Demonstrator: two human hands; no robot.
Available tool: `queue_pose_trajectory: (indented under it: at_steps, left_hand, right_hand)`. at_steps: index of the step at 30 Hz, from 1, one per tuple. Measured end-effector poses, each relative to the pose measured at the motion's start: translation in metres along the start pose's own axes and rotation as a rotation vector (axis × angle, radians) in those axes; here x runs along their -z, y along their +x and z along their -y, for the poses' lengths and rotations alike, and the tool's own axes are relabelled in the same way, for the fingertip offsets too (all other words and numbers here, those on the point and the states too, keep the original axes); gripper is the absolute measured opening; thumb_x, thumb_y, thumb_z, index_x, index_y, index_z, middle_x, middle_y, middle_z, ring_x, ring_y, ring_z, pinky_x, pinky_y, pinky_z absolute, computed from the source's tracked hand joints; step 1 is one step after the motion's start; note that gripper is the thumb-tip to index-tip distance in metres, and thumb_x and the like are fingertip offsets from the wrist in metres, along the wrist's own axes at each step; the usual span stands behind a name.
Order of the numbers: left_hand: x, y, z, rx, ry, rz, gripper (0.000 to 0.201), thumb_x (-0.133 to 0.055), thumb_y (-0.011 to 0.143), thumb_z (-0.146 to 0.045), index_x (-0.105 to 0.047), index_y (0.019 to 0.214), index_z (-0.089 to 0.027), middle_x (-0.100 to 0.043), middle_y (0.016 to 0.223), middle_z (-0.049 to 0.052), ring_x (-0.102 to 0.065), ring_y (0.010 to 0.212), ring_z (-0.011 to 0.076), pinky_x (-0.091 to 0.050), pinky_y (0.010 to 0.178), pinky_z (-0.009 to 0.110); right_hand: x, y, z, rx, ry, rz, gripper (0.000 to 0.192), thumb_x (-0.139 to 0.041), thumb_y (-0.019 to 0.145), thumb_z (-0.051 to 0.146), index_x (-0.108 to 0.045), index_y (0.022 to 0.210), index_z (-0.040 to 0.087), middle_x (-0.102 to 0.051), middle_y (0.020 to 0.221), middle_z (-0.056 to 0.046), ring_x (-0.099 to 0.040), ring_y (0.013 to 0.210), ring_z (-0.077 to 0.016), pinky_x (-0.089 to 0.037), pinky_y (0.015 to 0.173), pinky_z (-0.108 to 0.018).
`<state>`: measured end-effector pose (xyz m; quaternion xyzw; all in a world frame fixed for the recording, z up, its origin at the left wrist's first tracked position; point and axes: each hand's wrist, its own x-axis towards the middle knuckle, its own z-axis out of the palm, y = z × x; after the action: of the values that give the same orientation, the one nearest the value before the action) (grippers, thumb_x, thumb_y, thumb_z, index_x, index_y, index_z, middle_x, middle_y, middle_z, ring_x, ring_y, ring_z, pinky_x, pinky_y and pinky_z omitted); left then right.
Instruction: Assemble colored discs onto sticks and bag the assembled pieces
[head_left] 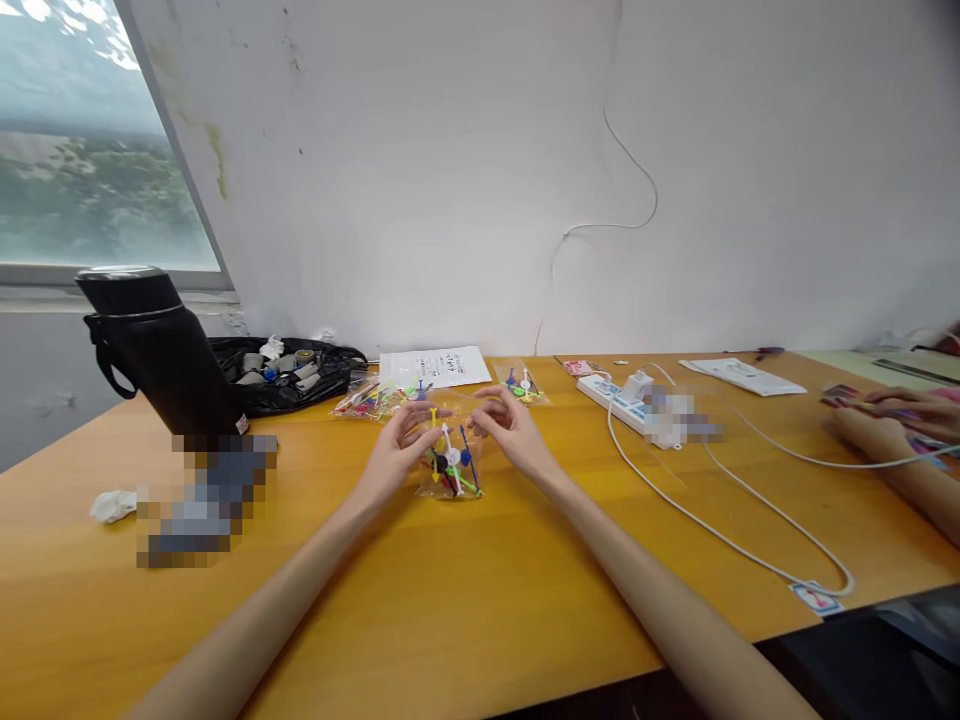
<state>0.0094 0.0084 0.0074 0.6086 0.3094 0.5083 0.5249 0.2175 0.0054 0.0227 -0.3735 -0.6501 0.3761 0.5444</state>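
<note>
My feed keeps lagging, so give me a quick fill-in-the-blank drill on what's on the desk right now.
1. Both hands, left hand and right hand, hold a clear ____ of coloured sticks.
2. The black flask stands to the ____ of the hands.
3. The white cable runs from the power strip across the ____ table.

Missing words: bag; left; wooden

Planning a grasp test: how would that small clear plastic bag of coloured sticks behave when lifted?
The small clear plastic bag of coloured sticks probably flops: thin film, pinched at its top by the left hand and right hand. Likely light and slippery. The loose sticks may shift inside.
</note>
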Motion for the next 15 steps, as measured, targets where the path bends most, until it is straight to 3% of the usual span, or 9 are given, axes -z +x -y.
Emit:
queue_pose_trajectory:
  at_steps: [3, 7, 11, 15]
  left_hand:
    - [-0.0006, -0.0016, -0.0058, -0.029, 0.006, -0.002, 0.04, -0.072, 0.085, -0.041, -0.055, 0.117, -0.024, -0.066, 0.134, 0.013, -0.069, 0.115, 0.0294, -0.056, 0.089, 0.038]
    - [-0.0006, -0.0041, -0.0072, -0.068, 0.023, -0.002, 0.047, -0.07, 0.088, -0.036, -0.049, 0.131, -0.03, -0.064, 0.138, 0.011, -0.066, 0.121, 0.0284, -0.056, 0.087, 0.037]
    - [0.0019, -0.0043, -0.0054, -0.077, 0.098, -0.003, 0.029, -0.068, 0.089, -0.037, -0.061, 0.116, -0.026, -0.064, 0.135, 0.008, -0.065, 0.121, 0.0279, -0.056, 0.081, 0.031]
    - [0.0033, -0.002, -0.0027, -0.051, 0.139, -0.062, 0.027, -0.065, 0.09, -0.045, -0.066, 0.106, -0.023, -0.071, 0.117, 0.007, -0.068, 0.106, 0.0247, -0.052, 0.066, 0.025]
  right_hand:
    - [0.0022, -0.0001, 0.008, 0.045, 0.023, -0.003, 0.026, -0.065, 0.092, 0.036, -0.056, 0.113, 0.025, -0.066, 0.08, 0.002, -0.062, 0.075, -0.0149, -0.05, 0.075, -0.029]
    - [0.0057, 0.0014, 0.0111, 0.062, -0.006, 0.018, 0.015, -0.065, 0.09, 0.036, -0.062, 0.097, 0.023, -0.062, 0.082, 0.001, -0.059, 0.077, -0.0148, -0.048, 0.072, -0.028]
    - [0.0078, 0.0028, 0.0074, 0.046, -0.019, 0.028, 0.019, -0.06, 0.093, 0.038, -0.066, 0.088, 0.021, -0.064, 0.085, -0.002, -0.06, 0.078, -0.0155, -0.05, 0.074, -0.03]
    - [0.0053, 0.0018, 0.0041, 0.055, -0.057, 0.006, 0.025, -0.063, 0.092, 0.043, -0.066, 0.085, 0.02, -0.064, 0.079, -0.002, -0.061, 0.076, -0.0158, -0.051, 0.075, -0.031]
